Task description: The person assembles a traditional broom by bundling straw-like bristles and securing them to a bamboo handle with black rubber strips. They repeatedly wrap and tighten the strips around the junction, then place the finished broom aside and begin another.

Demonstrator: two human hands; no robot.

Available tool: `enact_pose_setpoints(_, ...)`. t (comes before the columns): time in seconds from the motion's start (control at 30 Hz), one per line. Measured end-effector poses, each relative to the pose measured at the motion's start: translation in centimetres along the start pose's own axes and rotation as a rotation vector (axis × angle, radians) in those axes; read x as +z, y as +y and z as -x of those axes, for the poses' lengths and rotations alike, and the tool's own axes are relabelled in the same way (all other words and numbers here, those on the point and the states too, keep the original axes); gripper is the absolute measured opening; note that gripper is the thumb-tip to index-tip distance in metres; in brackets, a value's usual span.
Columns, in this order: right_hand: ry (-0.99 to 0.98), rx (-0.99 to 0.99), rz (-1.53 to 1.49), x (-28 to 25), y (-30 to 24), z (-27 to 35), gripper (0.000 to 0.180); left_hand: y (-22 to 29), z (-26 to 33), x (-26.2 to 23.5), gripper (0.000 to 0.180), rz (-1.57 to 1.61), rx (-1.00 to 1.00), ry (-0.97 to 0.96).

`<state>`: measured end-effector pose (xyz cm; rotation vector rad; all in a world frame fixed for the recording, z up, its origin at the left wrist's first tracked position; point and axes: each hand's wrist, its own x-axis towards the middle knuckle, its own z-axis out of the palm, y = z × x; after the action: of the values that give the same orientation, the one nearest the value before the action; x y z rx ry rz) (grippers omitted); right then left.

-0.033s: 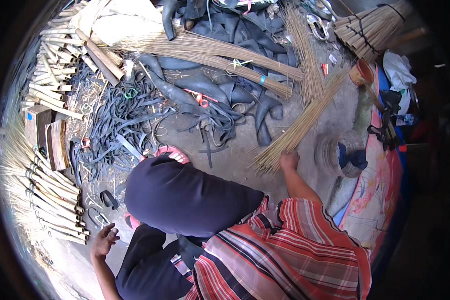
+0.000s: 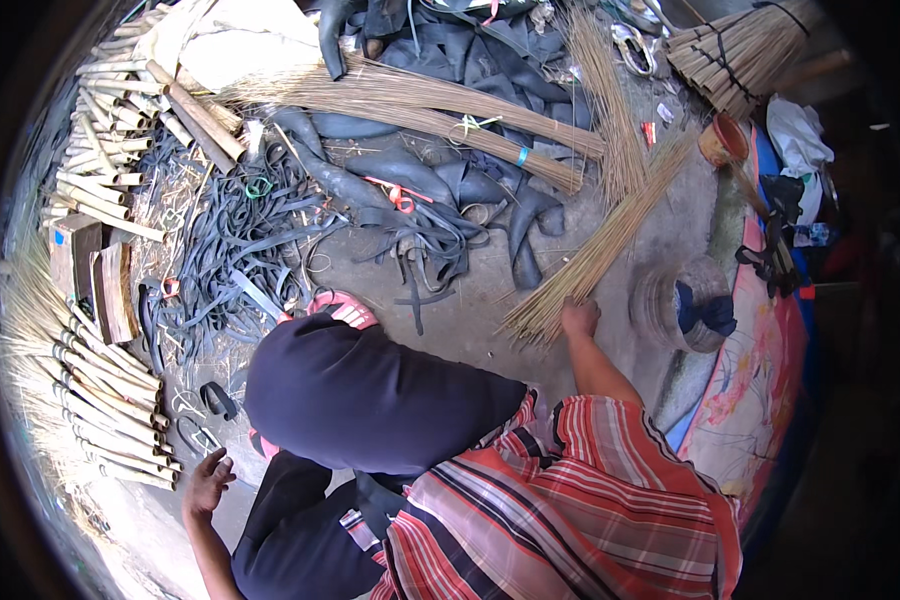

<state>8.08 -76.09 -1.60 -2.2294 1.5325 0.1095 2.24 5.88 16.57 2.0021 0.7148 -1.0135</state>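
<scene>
My right hand (image 2: 580, 318) is closed at the near, splayed end of a bundle of thin tan sticks (image 2: 610, 232). That bundle slants across the floor away to the right; the palm side and fingertips are hidden. At lower left, my left hand (image 2: 208, 482) is held up with bent fingers apart and nothing in it. Closest to it lies a row of brooms with bamboo handles (image 2: 120, 400), their open tube ends pointing toward my legs. Between my hands is my bent knee in dark trousers (image 2: 370, 395).
Black rubber strips (image 2: 245, 220) lie tangled ahead of my foot, with larger rubber sheets (image 2: 410, 180) beyond. More stick bundles (image 2: 420, 100) rest across them. Bamboo tubes (image 2: 105, 150) are piled far left. A round container (image 2: 660, 305) stands right, and a tied stick bundle (image 2: 735, 55) lies far right.
</scene>
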Motion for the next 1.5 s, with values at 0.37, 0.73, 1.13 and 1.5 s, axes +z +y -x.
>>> enact_pose_setpoints(0.37,0.021,0.210,-0.123,2.9,-2.8,-8.4,0.134,-6.0,4.8,0.8,0.070,0.232,-0.375,0.172)
enact_pose_setpoints(0.73,-0.002,0.303,-0.224,6.4,-1.0,-13.8,0.070,-2.4,4.9,0.3,0.047,0.256,-0.313,0.207)
enact_pose_setpoints(1.13,0.049,0.347,-0.837,1.7,-1.1,-11.5,0.046,0.4,5.2,0.8,0.053,0.145,-0.256,0.212)
enact_pose_setpoints(1.5,0.165,0.121,-0.163,-8.4,-2.3,-8.3,0.042,-1.0,1.7,-0.5,0.065,0.186,-0.134,0.210)
